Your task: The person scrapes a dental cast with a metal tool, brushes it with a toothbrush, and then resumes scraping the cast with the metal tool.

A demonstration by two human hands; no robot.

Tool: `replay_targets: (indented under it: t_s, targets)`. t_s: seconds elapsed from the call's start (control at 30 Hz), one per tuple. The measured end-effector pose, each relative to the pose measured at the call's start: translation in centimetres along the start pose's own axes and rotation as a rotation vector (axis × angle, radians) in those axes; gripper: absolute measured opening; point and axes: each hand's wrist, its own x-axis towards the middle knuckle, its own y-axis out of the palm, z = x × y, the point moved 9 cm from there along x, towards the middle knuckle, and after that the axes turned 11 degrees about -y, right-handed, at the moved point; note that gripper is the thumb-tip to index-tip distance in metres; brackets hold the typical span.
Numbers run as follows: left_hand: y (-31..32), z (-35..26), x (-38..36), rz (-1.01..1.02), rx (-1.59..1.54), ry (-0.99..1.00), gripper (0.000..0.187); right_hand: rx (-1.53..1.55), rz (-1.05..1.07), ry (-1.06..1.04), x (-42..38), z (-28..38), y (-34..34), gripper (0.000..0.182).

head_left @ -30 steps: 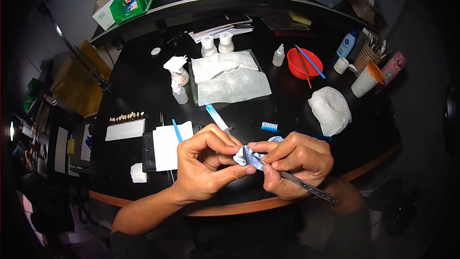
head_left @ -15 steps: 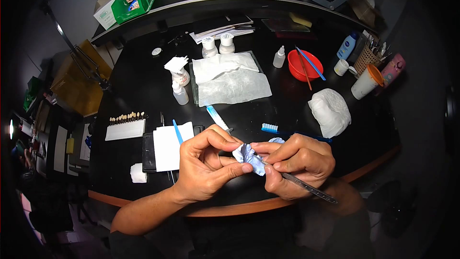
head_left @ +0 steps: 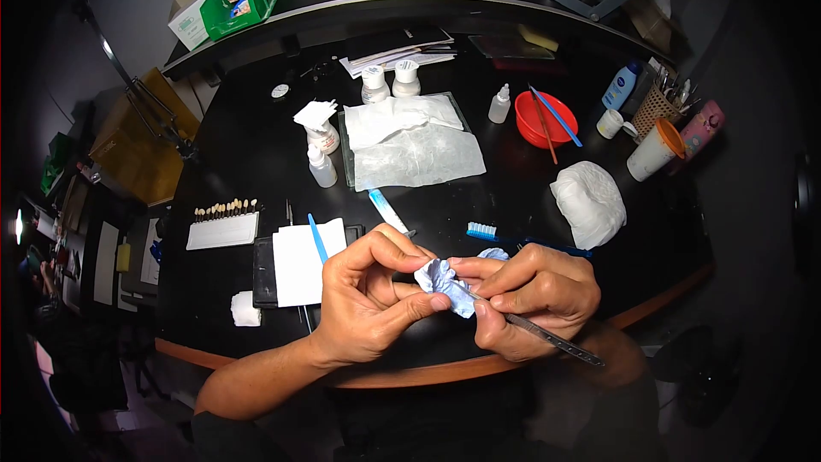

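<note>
A small pale-blue and white dental plaster cast (head_left: 451,288) is pinched between the thumb and fingers of my left hand (head_left: 363,295). My right hand (head_left: 539,299) holds a slim metal carving tool (head_left: 556,342) like a pen, its dark handle marked with a row of dots. The tip of the tool meets the right side of the cast, though my fingers partly hide it. Another pale-blue piece (head_left: 493,253) lies behind my right fingers, mostly covered. Just beyond the hands are a blue toothbrush (head_left: 483,229) and a blue-and-white syringe-like tube (head_left: 387,209).
A glass slab with white paper sheets (head_left: 419,154) lies mid-table, small bottles (head_left: 321,168) around it. Right of it are a red bowl (head_left: 534,128) with brushes and a white wad (head_left: 590,204). At left sit a tooth shade guide (head_left: 224,229) and a paper pad (head_left: 299,265).
The tool and my right hand have shifted very slightly against the cast. My left hand keeps its grip on the cast in nearly the same place.
</note>
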Motion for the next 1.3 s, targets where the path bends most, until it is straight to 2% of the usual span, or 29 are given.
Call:
replay_targets:
  t_s: [0.27,0.37,0.47,0.87,1.3]
  targets:
    - [0.18,-0.34,0.01,0.017,-0.005,0.027,0.031,0.062,-0.046,-0.056,0.24,0.1,-0.09,0.019]
    - [0.17,-0.36,0.01,0.011,-0.024,0.031,0.031,0.063,-0.116,-0.019,-0.08,-0.2,-0.22,0.015]
    - [0.11,-0.41,-0.03,0.004,-0.01,0.023,0.031,0.06,-0.045,-0.061,0.26,0.06,0.09,0.017]
    - [0.06,-0.18,-0.03,0.002,-0.009,0.002,0.03,0.084,-0.086,0.029,-0.07,-0.54,-0.35,0.016]
    - [-0.31,0.02,0.04,-0.017,0.022,-0.008,0.029,0.088,-0.044,-0.001,0.13,-0.28,-0.36,0.016]
